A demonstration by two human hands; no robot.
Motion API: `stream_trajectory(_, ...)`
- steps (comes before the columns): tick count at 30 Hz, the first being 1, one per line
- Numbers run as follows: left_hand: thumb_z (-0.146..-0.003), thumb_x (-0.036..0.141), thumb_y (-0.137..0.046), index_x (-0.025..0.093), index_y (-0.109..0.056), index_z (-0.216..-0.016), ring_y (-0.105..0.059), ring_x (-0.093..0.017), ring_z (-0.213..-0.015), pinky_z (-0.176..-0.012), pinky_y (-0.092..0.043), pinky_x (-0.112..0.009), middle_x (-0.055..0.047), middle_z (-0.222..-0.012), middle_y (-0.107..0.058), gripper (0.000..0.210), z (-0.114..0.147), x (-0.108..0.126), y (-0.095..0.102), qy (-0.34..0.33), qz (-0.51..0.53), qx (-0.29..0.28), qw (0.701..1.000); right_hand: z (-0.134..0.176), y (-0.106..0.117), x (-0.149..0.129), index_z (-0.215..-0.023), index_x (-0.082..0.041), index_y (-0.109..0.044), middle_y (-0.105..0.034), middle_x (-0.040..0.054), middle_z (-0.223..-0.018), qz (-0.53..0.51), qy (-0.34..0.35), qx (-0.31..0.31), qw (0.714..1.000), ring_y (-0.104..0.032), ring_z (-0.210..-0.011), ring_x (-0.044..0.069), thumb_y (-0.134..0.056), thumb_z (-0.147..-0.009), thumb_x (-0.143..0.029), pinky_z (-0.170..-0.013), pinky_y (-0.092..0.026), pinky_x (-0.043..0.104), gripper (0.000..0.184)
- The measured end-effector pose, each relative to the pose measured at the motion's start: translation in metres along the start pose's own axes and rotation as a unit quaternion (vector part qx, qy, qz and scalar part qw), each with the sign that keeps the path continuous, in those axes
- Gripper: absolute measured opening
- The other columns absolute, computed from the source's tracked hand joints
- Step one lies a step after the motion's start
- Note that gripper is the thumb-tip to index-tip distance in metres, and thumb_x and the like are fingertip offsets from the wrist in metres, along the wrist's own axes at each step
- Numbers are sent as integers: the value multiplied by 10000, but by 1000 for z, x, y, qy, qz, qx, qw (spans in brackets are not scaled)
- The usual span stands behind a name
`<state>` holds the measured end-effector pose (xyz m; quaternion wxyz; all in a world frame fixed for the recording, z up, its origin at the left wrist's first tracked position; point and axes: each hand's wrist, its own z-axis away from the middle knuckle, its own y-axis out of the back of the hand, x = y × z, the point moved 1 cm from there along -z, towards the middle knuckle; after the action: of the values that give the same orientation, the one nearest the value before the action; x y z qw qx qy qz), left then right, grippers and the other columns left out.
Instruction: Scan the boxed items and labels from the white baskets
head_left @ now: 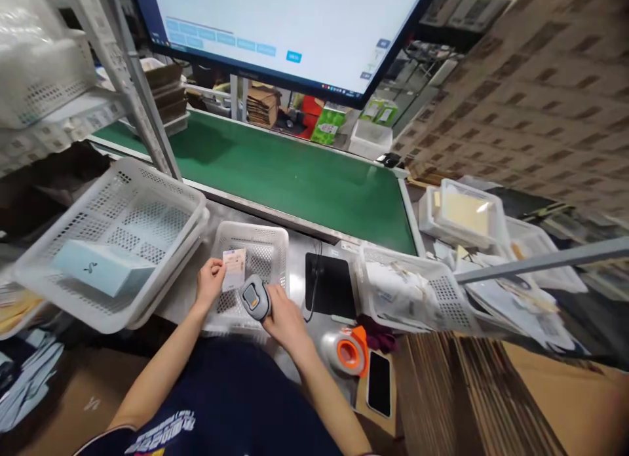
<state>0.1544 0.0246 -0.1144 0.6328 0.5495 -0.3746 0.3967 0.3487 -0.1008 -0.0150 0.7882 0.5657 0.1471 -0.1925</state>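
Scanner point(254, 297) is sitting gripped in the right hand point(284, 318), pointing at a small card point(234, 269) that the left hand point(210, 280) is pinching over a white basket point(275, 243).

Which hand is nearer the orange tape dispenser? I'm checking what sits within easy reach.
Right. The right hand, holding the scanner, is just up-left of the tape dispenser. The left hand, holding a small card, is farther left, over the small basket.
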Motion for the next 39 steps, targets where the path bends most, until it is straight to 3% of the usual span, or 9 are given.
stream_trajectory(4,-935,326,-600,153,-598,-1281,-655,-342,-1412,-1215,-521,-515,-230,-1440,-697,387,22,13,22,-75,-54,47,995,3,-10,18,-1322,-173,-598,-608,101,-1292,-23,-10,-5,1000,-643,-1062,255,-585,-849,-63,-835,-433,329,486)
stream_trajectory(7,-1029,435,-599,117,-532,-1474,-335,-368,-1666,-1383,-252,-628,-252,-1686,-476,551,38,35,90,-172,-221,245,928,6,-26,40,-1332,-163,-596,-614,119,-1300,-40,-22,-9,999,-647,-1142,289,-559,-836,-41,-879,-452,348,513)
stream_trajectory(10,-1000,552,-658,-9,-402,-1615,-195,-481,-1687,-1366,-215,-688,-349,-1759,-267,871,46,38,170,-40,-330,423,843,3,-44,61,-1329,-175,-605,-608,137,-1321,-46,-28,2,999,-662,-1142,309,-538,-835,-42,-871,-475,364,516)
stream_trajectory(13,-930,591,-727,-87,-276,-1674,-353,-583,-1583,-1283,-342,-716,-440,-1673,-336,1103,44,22,219,155,-321,388,850,-5,-57,70,-1357,-197,-600,-597,131,-1327,-56,-4,7,998,-675,-1117,304,-539,-867,-93,-859,-489,368,505)
stream_trajectory(18,-935,511,-690,-30,-276,-1659,-529,-569,-1468,-1213,-439,-705,-394,-1605,-484,994,40,7,223,253,-255,329,873,-19,-60,67,-1384,-223,-597,-584,108,-1285,-103,60,27,993,-672,-1058,299,-536,-871,-193,-812,-495,377,518)
stream_trajectory(22,-908,465,-685,118,-198,-1651,-535,-394,-1529,-1255,-485,-549,-270,-1709,-430,953,47,16,215,-2,-261,352,899,-24,-27,64,-1243,-199,-644,-626,109,-1172,-169,112,79,976,-676,-985,275,-550,-825,-221,-824,-529,383,429)
stream_trajectory(25,-943,393,-672,177,-454,-1477,-546,-339,-1531,-1311,-418,-564,-218,-1570,-602,616,41,27,216,-235,-337,252,876,-21,26,58,-1024,-192,-648,-634,84,-1005,-220,175,95,955,-651,-905,246,-613,-893,-331,-796,-529,363,195)
stream_trajectory(28,-1018,285,-585,275,-717,-1095,-690,-315,-1368,-1269,-454,-604,-98,-1231,-789,153,18,42,211,-266,-415,103,864,-12,83,46,-922,-201,-622,-640,62,-957,-229,199,93,948,-617,-849,217,-717,-930,-460,-756,-509,339,276)
stream_trajectory(39,-1156,318,-278,419,-726,-1444,-549,-210,-1541,-1386,-308,-505,-39,-1509,-700,543,-28,88,126,-220,-416,-337,815,-31,140,38,-1110,-148,-778,-791,20,-1066,-161,129,85,975,-732,-993,228,-888,-796,-185,-856,-510,293,334)
